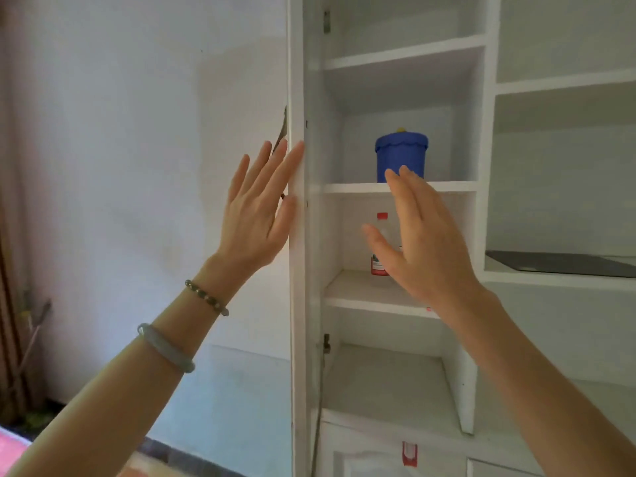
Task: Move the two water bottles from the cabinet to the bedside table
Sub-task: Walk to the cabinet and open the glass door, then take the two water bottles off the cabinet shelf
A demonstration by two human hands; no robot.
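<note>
A white cabinet (399, 187) stands with its door (296, 270) swung wide, edge-on to me. On its middle shelf a clear water bottle (380, 232) with a red cap and red label stands upright, partly hidden by my right hand (423, 235). That hand is raised in front of the shelf, fingers spread, holding nothing. My left hand (261, 208) lies flat against the door's edge, fingers apart. A second bottle cannot be made out behind my right hand.
A blue lidded container (401, 154) sits on the shelf above the bottle. To the right is a recessed counter with a dark panel (564, 263). A small red-labelled item (409, 454) lies on the lower cabinet. A bare white wall fills the left.
</note>
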